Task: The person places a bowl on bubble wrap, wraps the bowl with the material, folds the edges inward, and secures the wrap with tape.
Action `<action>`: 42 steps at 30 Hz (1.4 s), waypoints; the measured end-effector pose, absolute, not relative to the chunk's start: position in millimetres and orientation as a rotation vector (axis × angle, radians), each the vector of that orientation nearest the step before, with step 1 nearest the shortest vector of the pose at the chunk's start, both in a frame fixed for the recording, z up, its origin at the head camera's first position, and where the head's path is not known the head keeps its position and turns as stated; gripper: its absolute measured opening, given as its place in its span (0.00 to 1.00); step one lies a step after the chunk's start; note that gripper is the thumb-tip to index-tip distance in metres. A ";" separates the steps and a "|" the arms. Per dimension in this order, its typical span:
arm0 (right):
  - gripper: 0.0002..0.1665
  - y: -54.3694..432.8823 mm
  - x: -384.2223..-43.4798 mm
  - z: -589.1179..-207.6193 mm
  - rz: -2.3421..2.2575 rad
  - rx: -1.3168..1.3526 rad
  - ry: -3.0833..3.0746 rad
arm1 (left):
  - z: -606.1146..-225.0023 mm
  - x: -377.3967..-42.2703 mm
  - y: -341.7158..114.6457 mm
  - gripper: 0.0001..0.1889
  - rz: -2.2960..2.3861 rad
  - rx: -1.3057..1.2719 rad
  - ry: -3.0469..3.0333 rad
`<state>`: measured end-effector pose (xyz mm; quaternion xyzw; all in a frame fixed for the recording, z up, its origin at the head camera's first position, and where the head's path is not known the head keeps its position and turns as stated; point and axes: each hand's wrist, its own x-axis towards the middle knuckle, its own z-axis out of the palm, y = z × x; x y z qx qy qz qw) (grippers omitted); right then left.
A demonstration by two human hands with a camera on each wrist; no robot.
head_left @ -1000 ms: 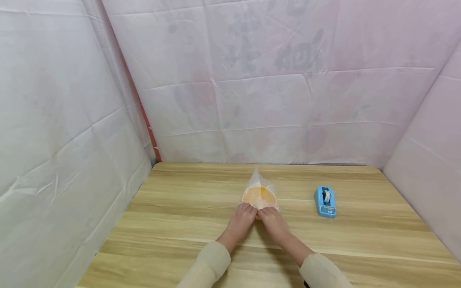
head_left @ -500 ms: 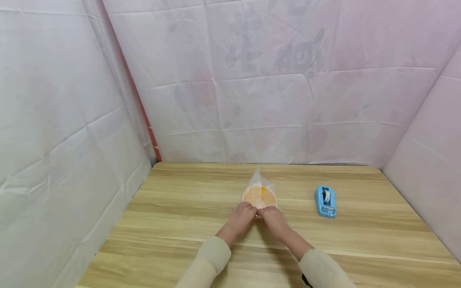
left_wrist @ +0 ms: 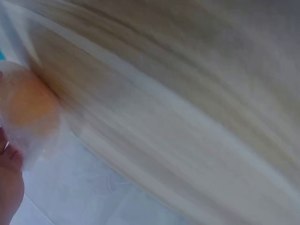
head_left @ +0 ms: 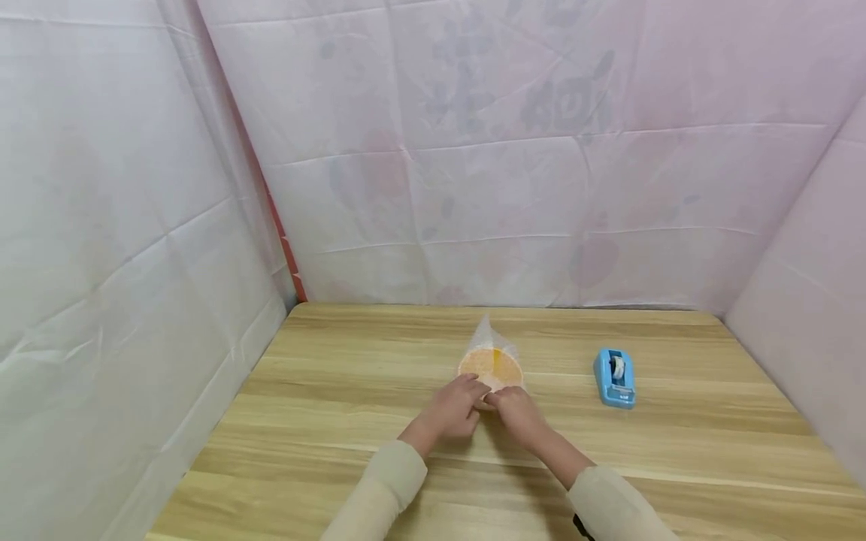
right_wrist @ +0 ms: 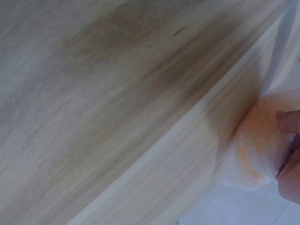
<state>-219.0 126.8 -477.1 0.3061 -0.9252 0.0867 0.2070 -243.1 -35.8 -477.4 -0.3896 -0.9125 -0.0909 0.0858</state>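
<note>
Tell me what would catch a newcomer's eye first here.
First, the bubble-wrapped round orange item near the middle of the wood-grain table, with the left hand and right hand at its near edge. Next, the bright blue tape dispenser, apart from it on the right of the table. Behind everything hangs a pale sheet with faint pinkish patches.

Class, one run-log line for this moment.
left hand: touches wrap | right hand: holds wrap | wrap: around orange item | blue tape dispenser: on table

Faint characters (head_left: pixel 568 104) on backdrop (head_left: pixel 494 195), nothing legible
</note>
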 end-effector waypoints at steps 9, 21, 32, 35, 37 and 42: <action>0.11 125.4 -216.1 -477.0 0.274 0.893 -2.628 | -477.7 -243.4 -51.2 0.25 -1.313 -0.770 -2.640; 0.10 129.4 -207.7 -471.6 0.316 0.941 -2.601 | -477.4 -252.5 -51.3 0.28 -1.878 -0.333 -2.658; 0.10 137.5 -199.5 -472.4 0.282 0.955 -2.591 | -483.2 -259.4 -48.3 0.29 -2.035 -0.247 -2.544; 0.11 140.3 -196.4 -470.4 0.281 0.980 -2.592 | -483.3 -260.5 -47.6 0.29 -2.093 -0.241 -2.533; 0.11 142.4 -194.5 -469.7 0.284 0.991 -2.604 | -482.9 -261.2 -47.3 0.30 -2.139 -0.223 -2.541; 0.10 146.6 -189.5 -469.4 0.307 1.000 -2.641 | -483.9 -263.7 -46.3 0.31 -2.229 -0.142 -2.560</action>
